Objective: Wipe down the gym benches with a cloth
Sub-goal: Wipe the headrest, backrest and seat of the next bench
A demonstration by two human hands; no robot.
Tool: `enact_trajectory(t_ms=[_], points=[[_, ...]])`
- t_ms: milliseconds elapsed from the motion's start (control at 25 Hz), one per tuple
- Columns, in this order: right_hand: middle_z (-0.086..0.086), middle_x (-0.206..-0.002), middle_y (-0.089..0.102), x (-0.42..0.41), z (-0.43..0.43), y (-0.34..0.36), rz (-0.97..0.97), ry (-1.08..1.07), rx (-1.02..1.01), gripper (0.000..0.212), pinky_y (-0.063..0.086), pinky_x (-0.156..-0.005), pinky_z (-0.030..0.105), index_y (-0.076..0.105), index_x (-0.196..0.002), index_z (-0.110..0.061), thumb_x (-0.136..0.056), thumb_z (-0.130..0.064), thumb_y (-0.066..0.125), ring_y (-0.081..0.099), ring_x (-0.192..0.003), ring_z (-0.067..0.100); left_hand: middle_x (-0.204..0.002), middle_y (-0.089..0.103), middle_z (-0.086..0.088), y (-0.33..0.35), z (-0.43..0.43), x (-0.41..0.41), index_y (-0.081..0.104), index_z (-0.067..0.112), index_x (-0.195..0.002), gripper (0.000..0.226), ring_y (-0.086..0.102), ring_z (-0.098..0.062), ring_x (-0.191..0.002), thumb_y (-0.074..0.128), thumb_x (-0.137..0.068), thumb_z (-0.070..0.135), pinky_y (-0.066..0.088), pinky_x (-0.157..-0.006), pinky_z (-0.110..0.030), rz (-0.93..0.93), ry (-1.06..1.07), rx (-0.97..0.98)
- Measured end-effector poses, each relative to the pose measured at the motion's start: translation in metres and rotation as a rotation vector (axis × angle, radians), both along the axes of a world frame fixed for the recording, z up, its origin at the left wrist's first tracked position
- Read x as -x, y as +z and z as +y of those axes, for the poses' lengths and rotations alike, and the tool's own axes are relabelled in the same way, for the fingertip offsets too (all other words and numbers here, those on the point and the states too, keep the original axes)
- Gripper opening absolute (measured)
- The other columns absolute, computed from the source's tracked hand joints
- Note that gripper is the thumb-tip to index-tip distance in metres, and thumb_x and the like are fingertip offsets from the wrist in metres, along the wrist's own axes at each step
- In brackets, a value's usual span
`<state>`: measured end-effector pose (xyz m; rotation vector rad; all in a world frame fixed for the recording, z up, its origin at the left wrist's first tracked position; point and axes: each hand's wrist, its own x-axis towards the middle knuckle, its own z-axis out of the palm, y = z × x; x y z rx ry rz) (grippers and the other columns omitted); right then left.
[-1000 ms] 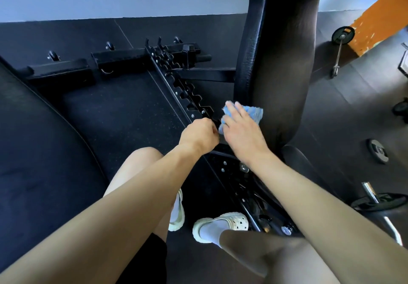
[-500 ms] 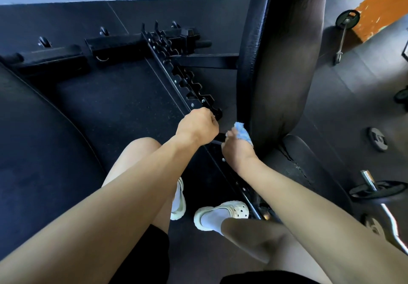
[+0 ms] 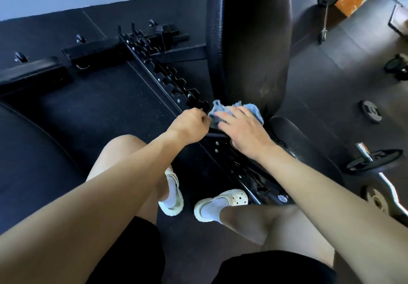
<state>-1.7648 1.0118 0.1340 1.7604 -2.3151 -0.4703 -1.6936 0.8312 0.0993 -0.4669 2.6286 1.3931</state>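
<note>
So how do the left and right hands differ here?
Left hand is curled into a fist, apparently gripping the frame; right hand lies flat, fingers spread. Right hand presses the cloth to the backrest; left hand holds none. Both work near the backrest's base.

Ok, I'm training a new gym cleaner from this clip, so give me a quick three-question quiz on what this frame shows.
1. True or false: the blue cloth lies loose on the floor.
2. Pick one: the right hand presses the cloth against A) the lower end of the upright back pad; B) a weight plate; C) a shoe.
3. Short answer: which of the two hands is curled at the near end of the notched rack?

Key: 1 false; 2 A; 3 the left hand.
</note>
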Motion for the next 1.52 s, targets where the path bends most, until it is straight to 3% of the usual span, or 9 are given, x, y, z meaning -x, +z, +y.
enact_trajectory(t_ms=[200,320,480,680,960,1080,1200,1320,1520], points=[[0.003,-0.128,0.062,0.009,0.025,-0.014,-0.244,-0.513,0.766,0.02,0.047,-0.089,0.032,0.069,-0.108,-0.012,-0.091,-0.005,0.061,0.056,-0.113,0.022,-0.089,0.066,0.004,0.008,0.024,0.015,0.057,0.019,-0.105,0.023,0.061,-0.012,-0.079,0.049,-0.1,0.039,0.044,-0.063,-0.029,0.007,0.094,-0.07],[-0.002,-0.117,0.068,0.002,0.014,-0.037,-0.544,-1.045,1.159,0.028,0.05,-0.09,0.033,0.065,-0.123,-0.023,-0.095,-0.027,0.065,0.063,-0.105,0.019,-0.08,0.063,0.0,0.013,0.026,0.03,0.052,0.013,-0.097,0.032,0.064,-0.025,-0.076,0.047,-0.099,0.044,0.04,-0.058,-0.03,-0.019,0.155,-0.07],[-0.006,-0.1,0.065,-0.023,-0.001,-0.046,-0.527,-0.972,1.198,0.025,0.044,-0.078,0.026,0.067,-0.115,-0.023,-0.094,-0.037,0.065,0.057,-0.094,0.014,-0.082,0.066,-0.005,0.017,0.023,0.041,0.05,0.013,-0.088,0.038,0.066,-0.029,-0.081,0.041,-0.099,0.048,0.045,-0.066,-0.035,-0.031,0.154,0.006],[-0.001,-0.116,0.063,0.017,0.009,-0.037,-0.458,-0.739,1.135,0.026,0.046,-0.083,0.03,0.064,-0.12,-0.017,-0.094,-0.022,0.062,0.059,-0.104,0.019,-0.108,0.068,-0.017,0.022,0.038,0.048,0.049,0.005,-0.118,0.056,0.067,-0.032,-0.096,0.038,-0.095,0.054,0.055,-0.083,-0.044,-0.098,0.181,-0.022],[0.001,-0.12,0.061,0.042,-0.007,-0.016,-0.677,-1.145,1.301,0.033,0.051,-0.089,0.032,0.063,-0.128,-0.02,-0.095,-0.022,0.066,0.06,-0.108,0.019,-0.099,0.07,-0.013,0.037,0.037,0.049,0.056,0.005,-0.113,0.055,0.07,-0.027,-0.087,0.037,-0.098,0.054,0.058,-0.085,-0.044,-0.223,0.071,0.097],[-0.005,-0.115,0.066,0.019,0.007,-0.005,-0.974,-1.148,1.258,0.03,0.046,-0.091,0.024,0.072,-0.119,-0.024,-0.091,-0.034,0.07,0.061,-0.108,0.012,-0.08,0.07,-0.011,0.053,0.043,0.041,0.065,0.006,-0.092,0.042,0.069,-0.026,-0.075,0.042,-0.099,0.04,0.06,-0.079,-0.042,-0.224,0.0,0.147],[-0.006,-0.102,0.075,0.004,0.019,0.025,-1.477,-1.194,1.367,0.024,0.051,-0.093,0.033,0.081,-0.097,-0.027,-0.088,-0.045,0.067,0.067,-0.105,0.016,-0.075,0.07,-0.013,0.076,0.058,0.03,0.066,0.003,-0.086,0.033,0.064,-0.03,-0.069,0.047,-0.095,0.029,0.056,-0.065,-0.04,-0.096,-0.022,0.137],[0.005,-0.097,0.078,-0.009,0.019,0.051,-1.617,-1.12,1.531,0.022,0.055,-0.081,0.035,0.082,-0.093,-0.02,-0.084,-0.016,0.062,0.071,-0.094,0.023,-0.085,0.068,-0.002,0.102,0.064,0.018,0.059,0.015,-0.101,0.017,0.062,-0.016,-0.072,0.055,-0.091,0.028,0.049,-0.06,-0.03,0.012,0.054,0.019],[0.002,-0.1,0.058,-0.023,0.025,0.088,-1.411,-0.931,1.4,0.055,0.052,-0.075,0.031,0.068,-0.111,-0.034,-0.074,0.007,0.064,0.06,-0.087,0.019,-0.1,0.069,0.001,0.15,0.053,0.004,0.061,0.023,-0.124,0.05,0.063,-0.011,-0.086,0.065,-0.079,0.002,0.047,-0.067,-0.019,0.133,-0.066,-0.164]])
